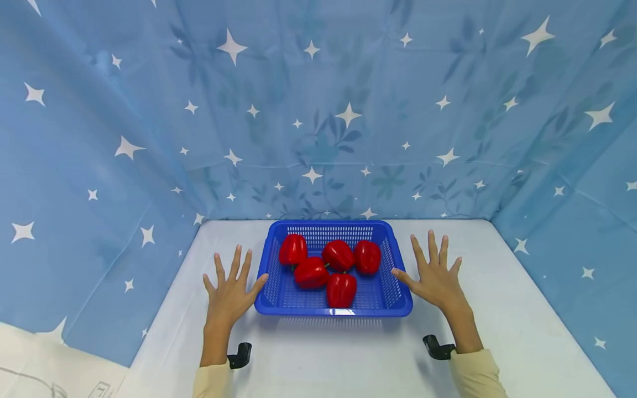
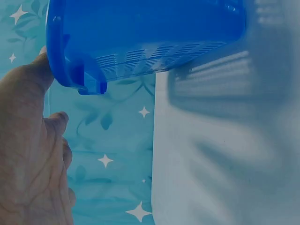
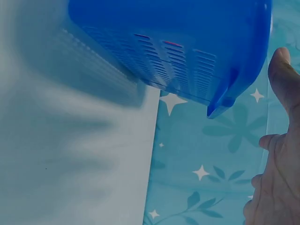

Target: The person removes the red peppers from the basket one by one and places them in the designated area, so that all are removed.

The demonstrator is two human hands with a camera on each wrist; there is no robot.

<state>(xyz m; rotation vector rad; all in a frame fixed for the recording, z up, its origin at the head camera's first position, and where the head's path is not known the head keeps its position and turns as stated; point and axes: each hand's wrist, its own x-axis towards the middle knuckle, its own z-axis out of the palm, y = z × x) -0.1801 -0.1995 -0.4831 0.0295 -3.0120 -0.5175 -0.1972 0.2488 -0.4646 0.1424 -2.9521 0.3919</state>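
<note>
With left hand [image 1: 228,296] and right hand [image 1: 438,283] splayed, empty, flanks blue basket [image 1: 298,311]; seems pre-grip, likely needs closing inward evenly.

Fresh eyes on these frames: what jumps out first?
Probably the five glossy red bell peppers, lying in the blue basket on the white table. Next, the person's left hand and right hand, fingers spread, one on each side of the basket. Behind it all hangs blue cloth printed with white stars.
</note>
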